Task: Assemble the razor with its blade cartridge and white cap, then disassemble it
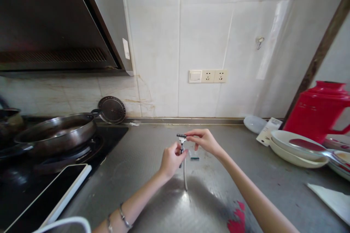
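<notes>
A safety razor (181, 145) with a dark head and a silver-and-black handle stands upright over the counter. My left hand (172, 158) is closed round its handle in a pinch. My right hand (203, 141) has its fingertips together at the right end of the razor head (181, 135). Just behind and below the hands, a small clear piece of packaging with a teal edge (194, 155) lies on the metal counter. A thin grey curved strip (185, 178) runs down from beside my left thumb; its upper end is hidden.
On the left, a steel pan (60, 129) sits on the black stove, with a phone (54, 198) at the stove's near edge. To the right are stacked bowls (298, 158), a red flask (317, 113) and a white sheet (332, 198). Red scraps (237, 220) lie at the front.
</notes>
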`<state>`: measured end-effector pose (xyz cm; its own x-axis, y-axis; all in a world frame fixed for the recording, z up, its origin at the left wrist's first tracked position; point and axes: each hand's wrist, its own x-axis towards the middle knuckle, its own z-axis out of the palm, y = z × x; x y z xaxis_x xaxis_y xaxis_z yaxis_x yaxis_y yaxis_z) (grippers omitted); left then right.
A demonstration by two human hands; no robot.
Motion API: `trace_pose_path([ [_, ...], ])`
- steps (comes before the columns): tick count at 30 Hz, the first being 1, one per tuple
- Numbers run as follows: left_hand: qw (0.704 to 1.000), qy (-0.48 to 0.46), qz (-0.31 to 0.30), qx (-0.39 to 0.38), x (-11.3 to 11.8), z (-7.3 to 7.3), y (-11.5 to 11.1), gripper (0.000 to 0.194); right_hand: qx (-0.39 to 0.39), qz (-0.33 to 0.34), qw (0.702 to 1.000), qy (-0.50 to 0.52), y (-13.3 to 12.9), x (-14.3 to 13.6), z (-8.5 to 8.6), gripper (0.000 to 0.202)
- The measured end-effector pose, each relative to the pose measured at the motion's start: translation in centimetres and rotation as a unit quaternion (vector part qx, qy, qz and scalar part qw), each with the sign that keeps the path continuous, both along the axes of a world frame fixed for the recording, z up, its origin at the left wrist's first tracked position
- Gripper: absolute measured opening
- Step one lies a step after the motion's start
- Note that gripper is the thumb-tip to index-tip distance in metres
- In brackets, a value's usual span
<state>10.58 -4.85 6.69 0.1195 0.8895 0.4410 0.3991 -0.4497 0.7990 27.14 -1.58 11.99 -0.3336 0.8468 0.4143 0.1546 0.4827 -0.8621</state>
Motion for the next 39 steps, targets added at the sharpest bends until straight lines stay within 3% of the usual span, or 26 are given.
trace_pose_path([
  [24, 0.997, 0.014, 0.045, 0.061, 0.58, -0.25, 0.4, 0.027, -0.006, 0.014, 1.0, 0.01, -0.21, 0.21, 0.59, 0.025],
  [39, 0.999, -0.001, 0.043, 0.02, 0.83, -0.09, 0.39, 0.028, 0.001, 0.027, 1.0, 0.002, -0.58, 0.05, 0.91, 0.023],
])
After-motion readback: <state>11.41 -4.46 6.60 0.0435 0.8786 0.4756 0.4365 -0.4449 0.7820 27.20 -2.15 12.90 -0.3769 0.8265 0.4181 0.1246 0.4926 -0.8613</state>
